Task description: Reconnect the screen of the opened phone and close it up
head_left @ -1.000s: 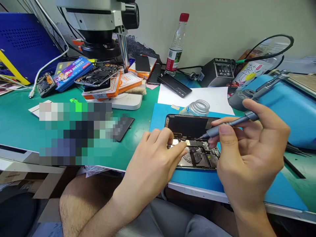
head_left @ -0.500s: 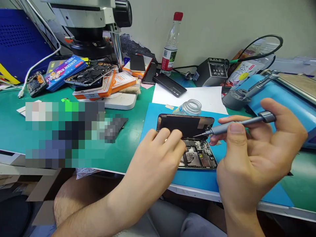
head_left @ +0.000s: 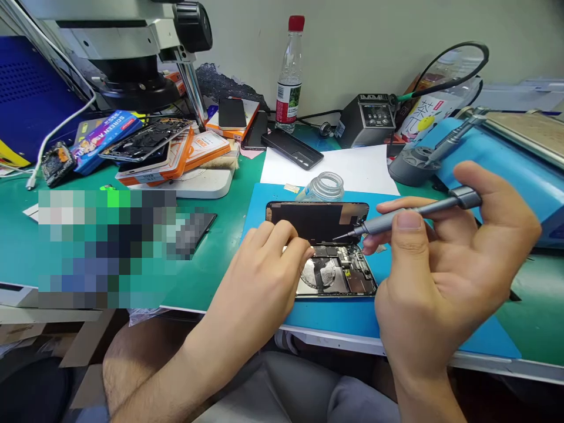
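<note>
An opened phone lies in front of me, its inner parts point(head_left: 326, 273) showing and its dark screen point(head_left: 315, 220) standing tilted up behind them. My left hand point(head_left: 264, 267) is over the phone's left side, fingers curled together near the joint between screen and body; whatever they pinch is hidden. In my right hand point(head_left: 440, 264) is a grey precision screwdriver point(head_left: 392, 222), held between thumb and fingers with the index finger by its end cap. Its thin tip points left, in front of the screen's lower edge; whether it touches anything I cannot tell.
Under the phone is a blue mat point(head_left: 264, 205). Behind it stand a glass jar point(head_left: 324, 187), a black phone case point(head_left: 293, 148) and a red-capped bottle point(head_left: 289, 76). A grey tool holder point(head_left: 412, 167) is at right. Phone boxes point(head_left: 154, 167) and a microscope point(head_left: 132, 59) are at left.
The whole view has shifted, so most things sit further left. My left fingers have drawn back slightly, baring more of the phone's inside. The screwdriver keeps its place by the screen.
</note>
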The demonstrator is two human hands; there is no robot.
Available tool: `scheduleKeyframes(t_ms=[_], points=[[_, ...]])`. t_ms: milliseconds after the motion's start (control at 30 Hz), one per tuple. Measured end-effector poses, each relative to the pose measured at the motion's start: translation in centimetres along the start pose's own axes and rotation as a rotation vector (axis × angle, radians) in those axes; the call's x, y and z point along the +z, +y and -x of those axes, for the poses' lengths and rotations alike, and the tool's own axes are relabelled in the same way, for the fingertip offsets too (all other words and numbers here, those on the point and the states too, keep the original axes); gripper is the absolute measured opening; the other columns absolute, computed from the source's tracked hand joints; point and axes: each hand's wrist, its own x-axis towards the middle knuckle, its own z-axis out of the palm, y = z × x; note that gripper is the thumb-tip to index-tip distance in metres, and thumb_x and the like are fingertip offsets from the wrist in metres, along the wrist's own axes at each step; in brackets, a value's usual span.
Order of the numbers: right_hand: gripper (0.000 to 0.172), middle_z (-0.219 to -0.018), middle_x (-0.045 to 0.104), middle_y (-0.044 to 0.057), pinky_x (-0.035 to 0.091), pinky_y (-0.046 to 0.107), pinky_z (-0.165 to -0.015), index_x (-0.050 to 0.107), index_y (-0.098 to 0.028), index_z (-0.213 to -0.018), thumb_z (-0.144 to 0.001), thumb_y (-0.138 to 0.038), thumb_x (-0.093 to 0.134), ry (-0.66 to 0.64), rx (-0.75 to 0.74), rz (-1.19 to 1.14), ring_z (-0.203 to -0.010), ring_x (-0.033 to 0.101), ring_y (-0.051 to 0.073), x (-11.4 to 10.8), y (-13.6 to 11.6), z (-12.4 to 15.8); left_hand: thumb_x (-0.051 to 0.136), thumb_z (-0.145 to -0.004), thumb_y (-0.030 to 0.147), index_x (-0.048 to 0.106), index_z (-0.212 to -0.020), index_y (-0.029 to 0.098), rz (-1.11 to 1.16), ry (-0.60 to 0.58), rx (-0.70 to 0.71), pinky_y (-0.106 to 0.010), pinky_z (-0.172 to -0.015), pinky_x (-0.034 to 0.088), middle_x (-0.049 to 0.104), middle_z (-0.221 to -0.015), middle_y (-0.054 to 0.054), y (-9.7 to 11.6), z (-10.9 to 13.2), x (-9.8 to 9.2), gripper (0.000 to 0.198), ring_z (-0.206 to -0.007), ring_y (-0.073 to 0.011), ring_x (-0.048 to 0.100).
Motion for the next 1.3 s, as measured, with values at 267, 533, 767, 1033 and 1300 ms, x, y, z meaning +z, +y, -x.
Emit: scheduleKeyframes(t_ms=[267, 533, 767, 1033, 1300], points=[[0.049, -0.148, 0.054, 0.001, 0.060, 0.033, -0.063, 0.066, -0.046, -0.140, -0.101, -0.016, 0.066, -0.022, -0.045, 0.018, -0.100, 0.071, 0.017, -0.17, 0.47, -0.07, 0.040, -0.117, 0.022, 0.071, -0.109, 0.015, 0.023, -0.004, -0.006, -0.044, -0.087, 0.048, 0.065, -0.107, -0.008, 0.01, 0.03, 0.05, 0.033, -0.094, -0.0255, 0.053], [0.043, -0.153, 0.053, 0.001, 0.061, 0.034, -0.065, 0.067, -0.041, -0.138, -0.101, -0.020, 0.068, 0.008, 0.015, 0.012, -0.101, 0.071, 0.018, 0.01, 0.07, 0.20, 0.040, -0.118, 0.024, 0.072, -0.108, 0.014, 0.062, -0.014, -0.045, -0.046, -0.092, 0.049, 0.067, -0.109, -0.009, 0.02, 0.06, 0.05, 0.035, -0.096, -0.0256, 0.054], [0.043, -0.118, 0.068, 0.003, 0.063, 0.034, -0.064, 0.061, -0.035, -0.141, -0.101, -0.021, 0.069, -0.028, 0.069, -0.047, -0.093, 0.071, 0.017, -0.06, 0.03, 0.18, 0.042, -0.117, 0.023, 0.073, -0.109, 0.015, 0.115, -0.010, -0.072, -0.046, -0.092, 0.050, 0.068, -0.110, -0.009, 0.03, 0.32, 0.06, 0.033, -0.097, -0.0254, 0.055], [0.049, -0.100, 0.067, 0.002, 0.062, 0.027, -0.054, 0.057, -0.034, -0.148, -0.102, -0.027, 0.069, -0.216, 0.133, -0.043, -0.082, 0.068, 0.016, -0.25, 0.34, 0.65, 0.047, -0.115, 0.023, 0.076, -0.110, 0.015, 0.247, 0.016, -0.125, -0.044, -0.091, 0.051, 0.067, -0.110, -0.008, -0.36, 0.65, 0.06, 0.030, -0.100, -0.0247, 0.056], [0.046, -0.098, 0.070, 0.000, 0.063, 0.030, -0.053, 0.057, -0.033, -0.148, -0.103, -0.033, 0.068, -0.319, 0.162, 0.015, -0.061, 0.063, 0.014, -0.10, 0.75, 0.74, 0.046, -0.116, 0.023, 0.075, -0.108, 0.017, 0.285, -0.019, -0.136, -0.042, -0.088, 0.052, 0.067, -0.110, -0.008, -0.53, 0.84, -0.18, 0.030, -0.099, -0.0235, 0.055]])
